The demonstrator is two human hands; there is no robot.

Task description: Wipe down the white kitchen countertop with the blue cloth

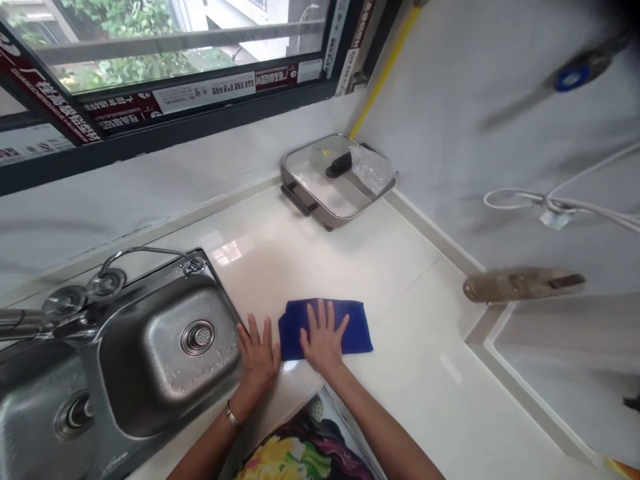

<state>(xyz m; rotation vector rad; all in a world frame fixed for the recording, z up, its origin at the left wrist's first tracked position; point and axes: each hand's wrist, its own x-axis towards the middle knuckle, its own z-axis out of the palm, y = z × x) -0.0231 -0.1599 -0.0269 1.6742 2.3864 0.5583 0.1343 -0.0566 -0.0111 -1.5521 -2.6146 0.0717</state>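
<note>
A folded dark blue cloth [356,327] lies on the white countertop [400,373]. Pressed flat on the cloth, fingers spread, is my right hand [325,339]. My left hand [259,355] rests on the counter just left of the cloth, by the right rim of the sink. Its fingers are stretched out and it holds nothing. A metal bracelet circles my left wrist.
At left is a stainless double-bowl sink [170,427] with a curved tap [145,251]. A rectangular electric pan [330,212] with a glass lid stands in the back corner. A brown bottle-like object [523,285] and a bundled white cable [545,200] are along the right wall.
</note>
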